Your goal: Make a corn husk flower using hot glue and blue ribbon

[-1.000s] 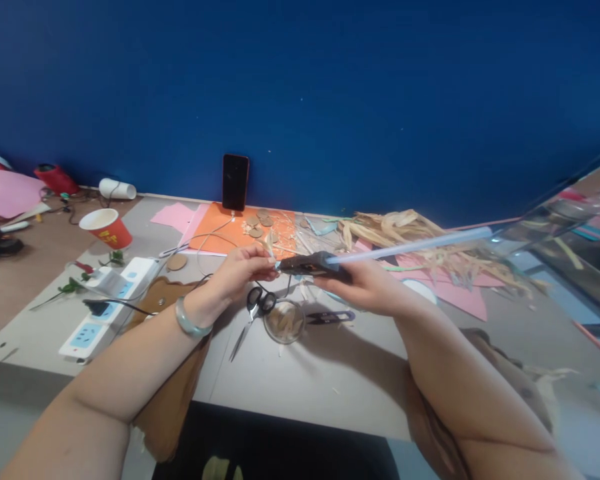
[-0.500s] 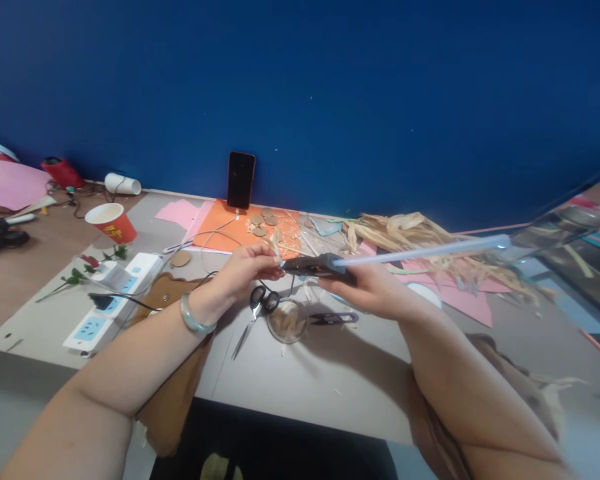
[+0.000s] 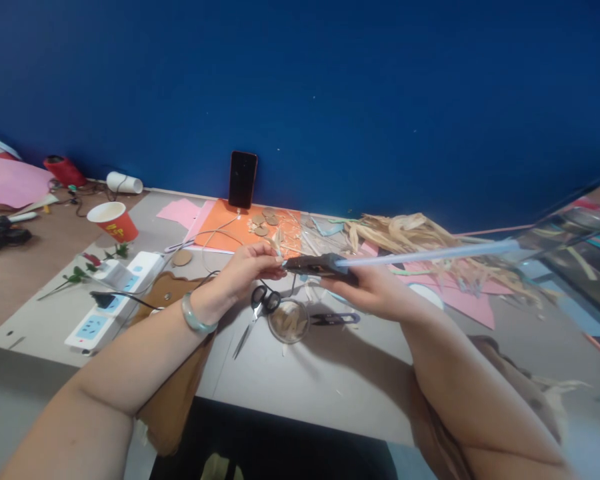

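Observation:
My right hand (image 3: 367, 288) grips a black glue gun (image 3: 315, 265) that points left, with a long pale glue stick (image 3: 430, 255) jutting out behind it to the right. My left hand (image 3: 247, 270) pinches a small pale strip of dried husk (image 3: 276, 244) right at the gun's nozzle. Both hands hover above the grey table (image 3: 300, 373). Under them lie black-handled scissors (image 3: 257, 308), a small clear bowl (image 3: 287, 321) with husk scraps and black thread snips (image 3: 336, 319).
A phone (image 3: 243, 179) leans on the blue wall behind an orange sheet (image 3: 233, 230) with wooden discs. A heap of dried husks (image 3: 415, 237) lies right on pink paper. At left are white power strips (image 3: 113, 293), a red paper cup (image 3: 113, 222) and a brown pouch (image 3: 167, 373).
The hands and the glue gun stay almost in place. The view has shifted slightly and the far end of the glue stick has dipped a little lower.

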Demonstrator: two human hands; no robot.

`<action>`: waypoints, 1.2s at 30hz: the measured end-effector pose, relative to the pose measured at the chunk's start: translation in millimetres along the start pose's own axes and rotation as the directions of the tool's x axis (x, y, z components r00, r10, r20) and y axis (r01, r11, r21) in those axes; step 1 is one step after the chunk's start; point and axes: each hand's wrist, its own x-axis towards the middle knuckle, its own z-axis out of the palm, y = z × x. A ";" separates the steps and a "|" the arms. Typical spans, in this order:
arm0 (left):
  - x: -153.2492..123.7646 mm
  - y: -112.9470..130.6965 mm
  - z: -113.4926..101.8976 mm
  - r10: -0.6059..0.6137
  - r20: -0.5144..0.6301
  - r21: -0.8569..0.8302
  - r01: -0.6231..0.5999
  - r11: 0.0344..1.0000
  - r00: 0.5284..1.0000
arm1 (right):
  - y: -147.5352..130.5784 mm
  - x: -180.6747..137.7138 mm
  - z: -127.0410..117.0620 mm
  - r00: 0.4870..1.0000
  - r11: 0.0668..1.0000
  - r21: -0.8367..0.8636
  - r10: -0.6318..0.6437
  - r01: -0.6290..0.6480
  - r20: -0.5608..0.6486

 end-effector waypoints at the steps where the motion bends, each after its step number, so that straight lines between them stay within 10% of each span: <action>1: -0.1 0.0 0.0 0.001 0.002 0.000 -0.001 1.000 1.000 | 0.4 0.1 0.3 1.000 1.000 0.001 0.004 -0.004 0.000; 36: 1.3 -1.2 -1.2 0.027 0.012 -0.001 -0.027 1.000 1.000 | -4.4 0.1 0.0 1.000 1.000 -0.025 0.000 0.000 0.006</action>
